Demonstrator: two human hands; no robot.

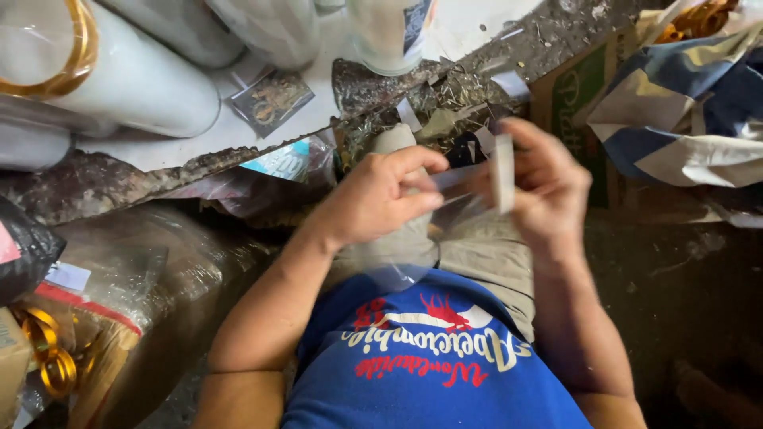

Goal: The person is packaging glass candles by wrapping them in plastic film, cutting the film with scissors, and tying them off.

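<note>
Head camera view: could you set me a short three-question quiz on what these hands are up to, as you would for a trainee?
1. True or false: the left hand pinches an edge of the clear thin plastic sleeve.
2. Which grip has the narrow white strip? A) the left hand B) the right hand C) neither, as it lies on the ground
3. What colour are the shiny ribbon rolls at the lower left?

Key: 1 true. 2 B. 3 gold.
</note>
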